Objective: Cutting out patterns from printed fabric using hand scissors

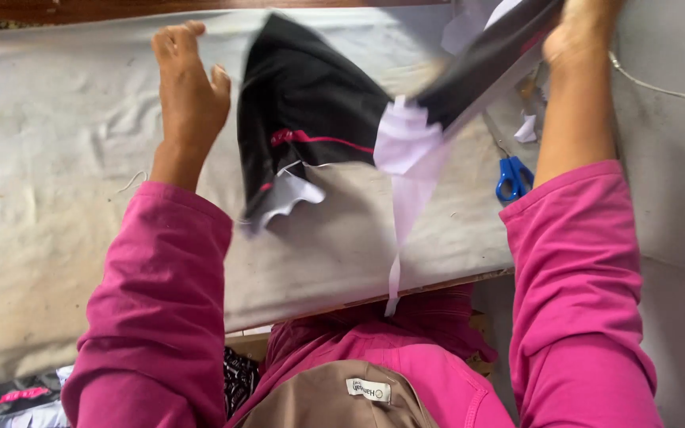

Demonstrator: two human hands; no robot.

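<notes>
A black garment piece (303, 103) with a pink stripe and white lining hangs in the air over the cloth-covered table (49, 174), blurred by motion. My right hand (576, 32), at the top right, grips its upper edge and holds it up. A white strip (406, 190) dangles from the piece down past the table's front edge. My left hand (188, 79) is raised at the upper left, fingers apart, just left of the black fabric and holding nothing. Both arms wear pink sleeves.
Blue-handled scissors (513, 178) lie on the table near my right forearm, with white fabric scraps (526, 128) above them. A white cord (660, 89) runs across the grey surface at right. More black-and-pink pieces (13, 396) lie at the bottom left.
</notes>
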